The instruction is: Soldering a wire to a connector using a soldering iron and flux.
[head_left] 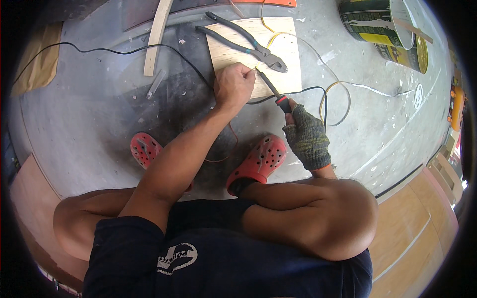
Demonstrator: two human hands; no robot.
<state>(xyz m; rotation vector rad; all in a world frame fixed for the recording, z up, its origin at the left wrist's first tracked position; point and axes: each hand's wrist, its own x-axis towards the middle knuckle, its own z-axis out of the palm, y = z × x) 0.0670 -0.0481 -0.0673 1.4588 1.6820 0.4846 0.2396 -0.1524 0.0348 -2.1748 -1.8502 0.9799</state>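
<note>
My left hand (233, 85) is bare and closed in a pinch over a light plywood board (285, 89). At its fingertips shows a small yellow bit, apparently the end of a thin wire; the fingers hide most of it. My right hand (308, 136), in a dark fingerless knit glove, grips the red and black handle of a soldering iron (270, 84). The iron's tip is beside my left fingertips, at the yellow bit. Just beyond, large pliers (258, 49) with dark handles lie on the board, jaws toward the right.
A black cord (119, 51) crosses the floor and loops near my glove. Yellow and grey wires (318, 57) curl right of the board. A wooden strip (156, 39) lies at left. Paint-smeared buckets (372, 22) are at far right. My red clogs (261, 161) are close below.
</note>
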